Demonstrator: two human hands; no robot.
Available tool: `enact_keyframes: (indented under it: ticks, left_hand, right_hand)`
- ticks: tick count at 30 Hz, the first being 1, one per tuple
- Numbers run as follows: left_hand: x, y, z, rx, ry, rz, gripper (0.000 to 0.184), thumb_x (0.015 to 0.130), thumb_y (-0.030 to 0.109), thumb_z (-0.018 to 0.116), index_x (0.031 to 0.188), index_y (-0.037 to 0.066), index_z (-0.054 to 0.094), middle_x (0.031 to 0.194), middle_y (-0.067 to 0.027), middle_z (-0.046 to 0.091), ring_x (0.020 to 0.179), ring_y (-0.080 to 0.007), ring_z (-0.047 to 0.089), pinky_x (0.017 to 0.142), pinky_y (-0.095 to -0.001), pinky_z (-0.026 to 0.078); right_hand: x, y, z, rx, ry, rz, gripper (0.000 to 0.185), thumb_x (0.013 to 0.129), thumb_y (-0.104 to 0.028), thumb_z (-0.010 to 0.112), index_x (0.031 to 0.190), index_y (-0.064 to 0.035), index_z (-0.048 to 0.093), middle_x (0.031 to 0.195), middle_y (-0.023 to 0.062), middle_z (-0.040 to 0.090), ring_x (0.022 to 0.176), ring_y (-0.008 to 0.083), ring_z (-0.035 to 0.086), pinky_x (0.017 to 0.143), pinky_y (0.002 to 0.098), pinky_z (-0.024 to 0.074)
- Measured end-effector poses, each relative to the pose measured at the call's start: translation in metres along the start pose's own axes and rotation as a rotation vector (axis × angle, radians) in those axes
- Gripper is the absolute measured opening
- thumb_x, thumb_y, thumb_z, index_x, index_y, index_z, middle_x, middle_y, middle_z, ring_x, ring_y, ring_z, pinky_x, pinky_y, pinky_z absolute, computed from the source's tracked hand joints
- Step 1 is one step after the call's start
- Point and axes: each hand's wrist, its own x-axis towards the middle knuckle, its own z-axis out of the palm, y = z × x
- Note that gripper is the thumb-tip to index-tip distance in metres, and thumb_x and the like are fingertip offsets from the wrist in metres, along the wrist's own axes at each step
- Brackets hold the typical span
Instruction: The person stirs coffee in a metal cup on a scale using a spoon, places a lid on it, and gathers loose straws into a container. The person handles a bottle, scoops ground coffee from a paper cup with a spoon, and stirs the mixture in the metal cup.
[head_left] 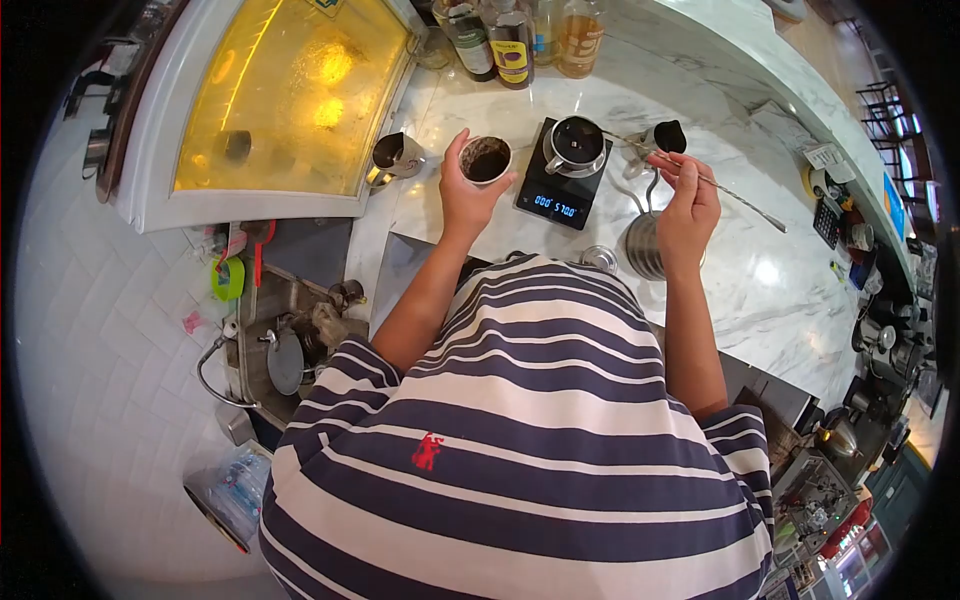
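My left hand (468, 190) is closed around a small cup (488, 160) with dark brown contents and dark residue on its inner wall. In my right hand (688, 205) a long twisted bar spoon (740, 200) is pinched between the fingers. One end of it points toward the rim of a metal cup (577, 145) filled with dark liquid; whether it touches cannot be made out. That cup stands on a black digital scale (562, 205) with lit blue digits. Below my right hand is a steel gooseneck kettle (645, 248), partly hidden by the wrist.
A metal pitcher (397, 157) stands left of my left hand, and another pitcher (670, 136) beyond my right hand. Several bottles (512, 50) line the back of the marble counter (750, 270). At left are a yellow-lit cabinet (290, 110) and a sink (285, 360).
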Motion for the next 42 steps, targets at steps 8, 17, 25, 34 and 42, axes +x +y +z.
enact_keyframes:
  ticks: [8,17,25,34,42]
  left_hand:
    - [0.014,-0.01,0.015,0.135,0.005,0.004,0.094,0.071,0.013,0.095,0.15,0.005,0.044,0.128,-0.0164,0.065,0.116,-0.0256,0.067,0.101,-0.0371,0.053]
    - [0.011,-0.024,0.016,0.073,-0.046,-0.081,0.097,0.069,0.016,0.094,0.151,0.006,0.043,0.137,-0.021,0.059,0.125,-0.0356,0.059,0.107,-0.0429,0.047]
    - [-0.007,0.002,0.007,0.38,0.131,0.196,0.111,0.066,0.028,0.096,0.155,0.004,0.033,0.15,-0.021,0.042,0.138,-0.0414,0.04,0.117,-0.0526,0.029]
    - [-0.012,0.052,0.015,0.136,-0.015,0.461,0.051,0.075,0.011,0.086,0.122,0.007,0.066,0.098,-0.0073,0.068,0.103,-0.032,0.06,0.095,-0.0426,0.046]
    - [-0.007,0.064,0.027,0.163,-0.128,0.375,0.049,0.08,0.015,0.084,0.124,0.007,0.066,0.095,-0.0077,0.066,0.1,-0.03,0.06,0.091,-0.0421,0.047]
  right_hand:
    - [-0.007,0.002,0.013,-0.245,-0.111,-0.169,0.031,0.11,-0.014,0.047,0.108,0.0023,0.074,0.11,0.0122,0.075,0.092,0.0271,0.071,0.086,0.0342,0.0532]
    - [-0.017,0.005,0.008,-0.398,-0.164,-0.391,0.017,0.105,-0.008,0.055,0.109,-0.0015,0.07,0.107,0.014,0.073,0.098,0.0338,0.069,0.088,0.0402,0.0541]
    - [-0.02,-0.002,0.01,-0.42,-0.193,-0.362,0.014,0.103,-0.006,0.058,0.11,-0.0046,0.07,0.11,0.0148,0.072,0.104,0.0344,0.068,0.09,0.0412,0.0539]
    - [-0.028,0.004,0.004,-0.459,-0.213,-0.474,0.014,0.101,-0.007,0.062,0.112,-0.006,0.071,0.112,0.0148,0.073,0.106,0.0351,0.067,0.091,0.0428,0.0539]
    - [-0.025,0.0,0.005,-0.522,-0.191,-0.462,0.015,0.099,-0.006,0.064,0.112,-0.0057,0.07,0.111,0.0149,0.073,0.105,0.0355,0.067,0.091,0.0433,0.0526]
